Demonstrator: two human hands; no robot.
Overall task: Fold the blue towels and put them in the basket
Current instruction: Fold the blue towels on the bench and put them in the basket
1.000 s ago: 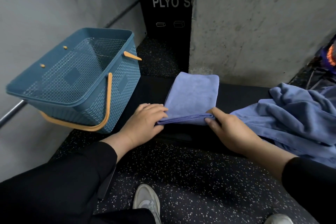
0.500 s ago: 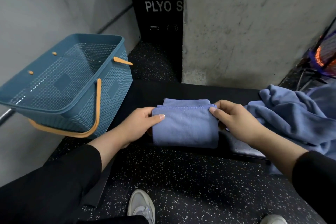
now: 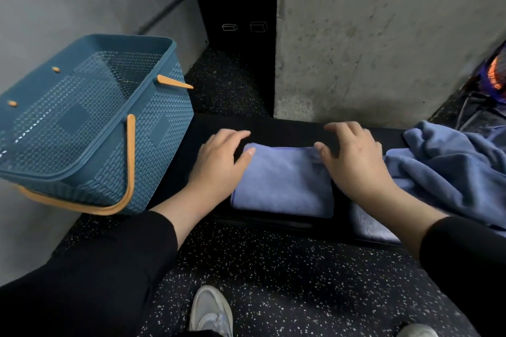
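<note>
1. Concrete walls [image 3: 383,35] close in behind a low black worktop [image 3: 273,126], with speckled rubber floor [image 3: 287,268] in front of it and a black panel [image 3: 241,8] lettered "PLYO S" standing between the walls.
2. We count one folded blue towel [image 3: 282,180], one loose heap of blue towels [image 3: 451,169] whose number we cannot tell, one teal basket [image 3: 90,128] with orange handles, two hands and two pale shoes at the bottom edge.
3. Our folded towel lies flat on the worktop, its near edge close to the worktop's front edge; bare black surface shows beyond it up to the wall.
4. On the left, the basket stands tilted, its mouth open towards us, with bare worktop between it and the towel; the heap lies just right of the folded towel.
5. Our left hand [image 3: 219,156] rests at the towel's far left corner, thumb on the cloth and fingers loosely bent over the worktop.
6. Our right hand [image 3: 353,156] rests at the far right corner, thumb on the cloth, fingers spread and bent; neither hand grips anything.
</note>
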